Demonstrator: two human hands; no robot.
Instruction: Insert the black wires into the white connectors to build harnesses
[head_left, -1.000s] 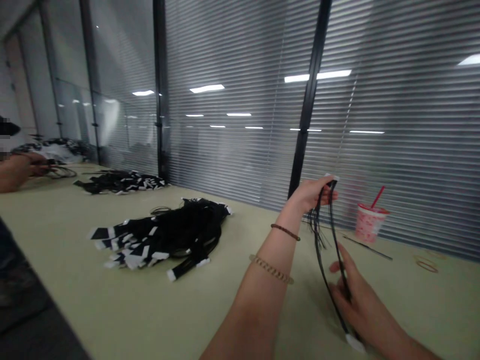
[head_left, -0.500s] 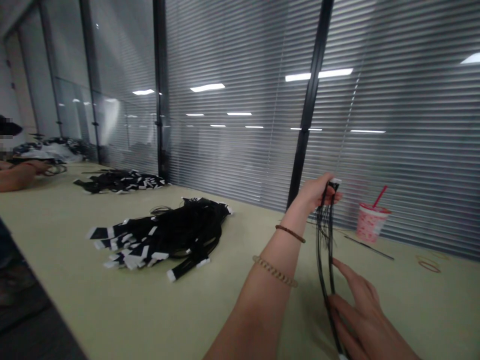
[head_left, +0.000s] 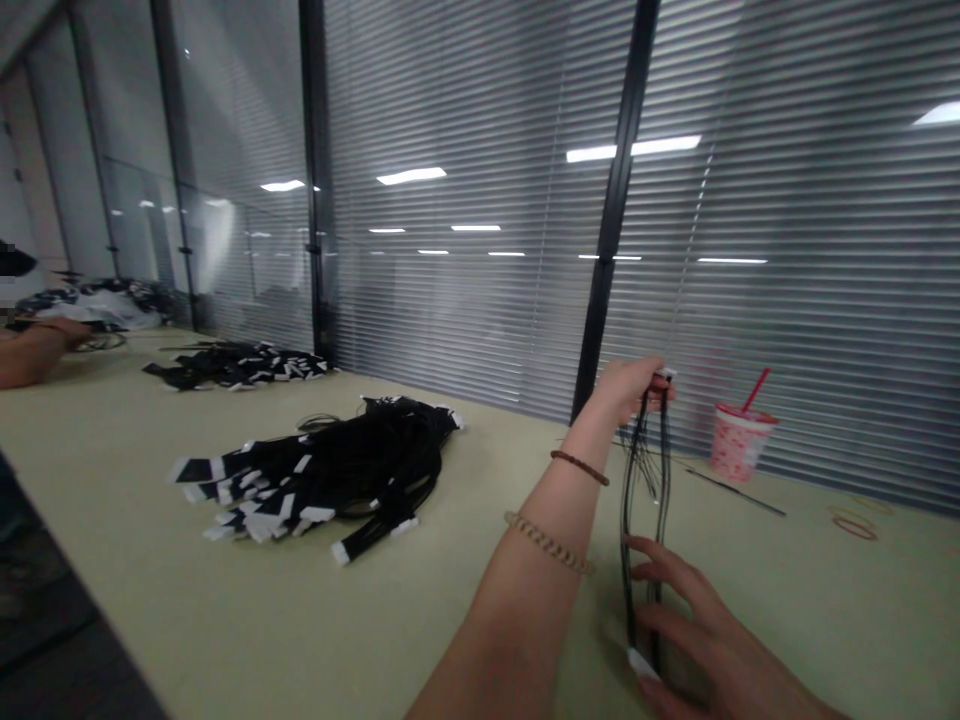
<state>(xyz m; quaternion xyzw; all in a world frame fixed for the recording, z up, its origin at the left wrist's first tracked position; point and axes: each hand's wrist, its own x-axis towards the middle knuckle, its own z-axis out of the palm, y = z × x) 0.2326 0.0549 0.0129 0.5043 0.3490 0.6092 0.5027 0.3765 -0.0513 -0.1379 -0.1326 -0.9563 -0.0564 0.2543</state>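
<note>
My left hand (head_left: 634, 388) is raised with its fingers closed on the upper end of a black wire harness (head_left: 627, 530), beside a white connector. The harness hangs from it in two long strands, with loose thin wires between them. Lower down, my right hand (head_left: 701, 620) has its fingers spread across the strands and touching them. A white connector (head_left: 643, 664) at the harness's lower end lies against the right thumb. The thumb's exact grip is partly hidden.
A large pile of black harnesses with white ends (head_left: 360, 460) lies left on the table (head_left: 247, 620), another pile (head_left: 240, 365) behind. Near the blinds stand a pink-patterned cup with straw (head_left: 739, 440), a thin black rod (head_left: 735, 490) and rubber bands (head_left: 853, 526). Another person's arm (head_left: 34, 350) is far left.
My right hand has spread its fingers and shifted slightly left along the strands. The harness's lower end has come up and left, so its white connector shows more. My left hand keeps its hold.
</note>
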